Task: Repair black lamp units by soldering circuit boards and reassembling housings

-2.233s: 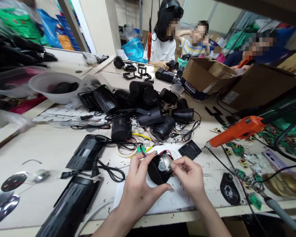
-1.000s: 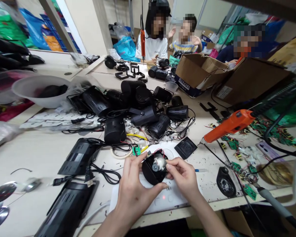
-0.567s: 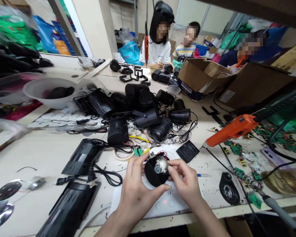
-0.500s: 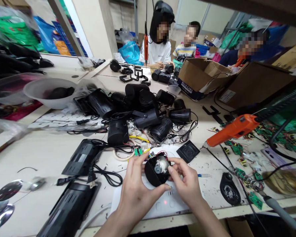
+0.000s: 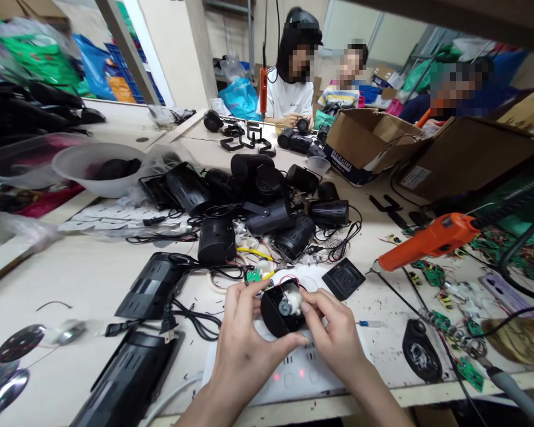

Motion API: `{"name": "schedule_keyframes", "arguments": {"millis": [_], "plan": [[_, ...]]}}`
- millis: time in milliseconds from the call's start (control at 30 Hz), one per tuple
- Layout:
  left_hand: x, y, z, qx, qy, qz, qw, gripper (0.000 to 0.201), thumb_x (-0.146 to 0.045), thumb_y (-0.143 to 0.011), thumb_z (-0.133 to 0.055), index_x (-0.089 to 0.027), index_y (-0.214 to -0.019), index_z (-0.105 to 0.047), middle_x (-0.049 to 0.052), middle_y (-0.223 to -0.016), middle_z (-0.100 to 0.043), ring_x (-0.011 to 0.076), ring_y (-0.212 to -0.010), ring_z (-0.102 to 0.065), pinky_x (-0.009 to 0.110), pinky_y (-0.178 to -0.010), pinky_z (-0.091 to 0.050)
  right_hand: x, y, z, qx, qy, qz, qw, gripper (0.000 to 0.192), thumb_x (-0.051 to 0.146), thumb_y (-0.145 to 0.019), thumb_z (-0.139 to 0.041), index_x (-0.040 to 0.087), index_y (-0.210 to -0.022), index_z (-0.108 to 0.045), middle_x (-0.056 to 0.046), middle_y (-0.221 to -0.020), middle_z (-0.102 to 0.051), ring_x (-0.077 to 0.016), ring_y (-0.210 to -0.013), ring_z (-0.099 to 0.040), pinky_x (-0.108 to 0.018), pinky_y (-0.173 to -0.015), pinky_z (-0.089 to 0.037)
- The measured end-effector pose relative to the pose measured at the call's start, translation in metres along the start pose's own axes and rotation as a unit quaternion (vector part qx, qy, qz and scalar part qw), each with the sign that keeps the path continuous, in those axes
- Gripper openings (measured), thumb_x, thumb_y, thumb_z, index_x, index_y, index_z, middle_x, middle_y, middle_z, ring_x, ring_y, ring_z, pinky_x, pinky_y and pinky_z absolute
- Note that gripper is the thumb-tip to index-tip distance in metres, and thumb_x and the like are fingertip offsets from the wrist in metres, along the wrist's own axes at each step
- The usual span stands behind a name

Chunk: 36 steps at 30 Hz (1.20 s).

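A round black plastic housing (image 5: 272,316) is held over the bench's front edge, its open side facing me. My left hand (image 5: 252,350) curves round its left side, with the thumb stretched below it. Inside the opening sits a small motor (image 5: 289,301) with a white body and a metal face; a red wire runs behind it. My right hand (image 5: 331,329) has thumb and forefinger closed on the motor's right edge. Beneath both hands lies a white power strip (image 5: 293,388) with red lights. A square black plate (image 5: 343,279) lies just beyond my right hand.
Finished-looking black cylindrical housings (image 5: 267,216) with cords are heaped ahead. An orange electric screwdriver (image 5: 427,242) hangs at right, above green circuit boards (image 5: 470,373) and a soldering iron (image 5: 511,388). Cardboard boxes (image 5: 369,139) stand farther back. Co-workers (image 5: 289,89) sit across the bench.
The view has shifted slightly, so the bench appears a little farther right. My right fingertips have moved slightly left onto the motor. My left hand keeps its hold on the housing.
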<state>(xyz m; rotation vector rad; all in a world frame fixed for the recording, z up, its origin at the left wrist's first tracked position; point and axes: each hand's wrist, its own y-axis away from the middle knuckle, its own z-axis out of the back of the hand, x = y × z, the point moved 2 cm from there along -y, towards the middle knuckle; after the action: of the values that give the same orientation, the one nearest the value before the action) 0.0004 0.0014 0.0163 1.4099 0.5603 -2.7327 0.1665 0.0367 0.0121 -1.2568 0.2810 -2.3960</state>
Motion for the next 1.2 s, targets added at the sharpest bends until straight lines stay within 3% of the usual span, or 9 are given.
{"name": "schedule_keyframes", "arguments": {"millis": [233, 333, 500, 633, 1000, 1200], "plan": [[-0.001, -0.001, 0.002, 0.022, 0.002, -0.038, 0.999, 0.078, -0.044, -0.060, -0.087, -0.025, -0.123, -0.045, 0.007, -0.111, -0.047, 0.0251, -0.100, -0.059, 0.043, -0.081, -0.060, 0.004, 0.000, 0.000, 0.002, 0.001, 0.020, 1.000, 0.021, 0.015, -0.095, -0.045, 0.017, -0.094, -0.066, -0.004, -0.075, -0.061, -0.0165, -0.070, -0.061, -0.026, -0.065, -0.049], [0.001, -0.001, 0.001, 0.020, 0.002, -0.038, 0.999, 0.076, -0.047, -0.062, -0.085, -0.024, -0.123, -0.046, 0.008, -0.114, -0.047, 0.0251, -0.102, -0.059, 0.041, -0.081, -0.061, 0.001, 0.004, 0.003, 0.007, -0.008, -0.009, 1.000, 0.023, 0.018, -0.094, -0.045, 0.018, -0.101, -0.067, -0.005, -0.079, -0.065, -0.0174, -0.072, -0.063, -0.027, -0.065, -0.051], [0.004, 0.002, 0.002, 0.029, 0.004, -0.039, 0.999, 0.079, -0.047, -0.062, -0.085, -0.025, -0.126, -0.046, 0.010, -0.125, -0.043, 0.0275, -0.112, -0.057, 0.042, -0.085, -0.060, -0.011, 0.014, 0.002, 0.044, -0.069, -0.089, 0.993, 0.027, 0.022, -0.095, -0.043, 0.020, -0.108, -0.066, -0.001, -0.073, -0.066, -0.0144, -0.059, -0.064, -0.023, -0.057, -0.052], [0.008, 0.004, 0.004, 0.038, 0.005, -0.041, 0.998, 0.079, -0.043, -0.062, -0.086, -0.027, -0.128, -0.045, 0.010, -0.127, -0.043, 0.0290, -0.116, -0.056, 0.043, -0.087, -0.060, -0.014, 0.018, 0.001, 0.041, -0.106, -0.108, 0.988, 0.028, 0.022, -0.095, -0.043, 0.019, -0.110, -0.066, 0.000, -0.070, -0.065, -0.0140, -0.058, -0.065, -0.023, -0.057, -0.053], [0.005, 0.002, 0.002, 0.038, -0.019, -0.073, 0.996, 0.078, -0.044, -0.065, -0.084, -0.025, -0.130, -0.044, 0.011, -0.125, -0.044, 0.0298, -0.118, -0.053, 0.046, -0.091, -0.057, -0.001, 0.011, 0.004, -0.013, -0.024, -0.040, 0.999, 0.023, 0.018, -0.092, -0.046, 0.018, -0.100, -0.068, -0.002, -0.072, -0.066, -0.0136, -0.055, -0.063, -0.022, -0.052, -0.050], [0.002, 0.000, 0.000, 0.033, -0.014, -0.044, 0.998, 0.079, -0.049, -0.063, -0.084, -0.024, -0.129, -0.046, 0.009, -0.119, -0.047, 0.0283, -0.111, -0.057, 0.045, -0.088, -0.058, 0.000, 0.011, 0.002, -0.011, -0.029, -0.015, 0.999, 0.025, 0.015, -0.093, -0.045, 0.017, -0.103, -0.068, -0.002, -0.074, -0.064, -0.0123, -0.054, -0.061, -0.022, -0.052, -0.050]]}}
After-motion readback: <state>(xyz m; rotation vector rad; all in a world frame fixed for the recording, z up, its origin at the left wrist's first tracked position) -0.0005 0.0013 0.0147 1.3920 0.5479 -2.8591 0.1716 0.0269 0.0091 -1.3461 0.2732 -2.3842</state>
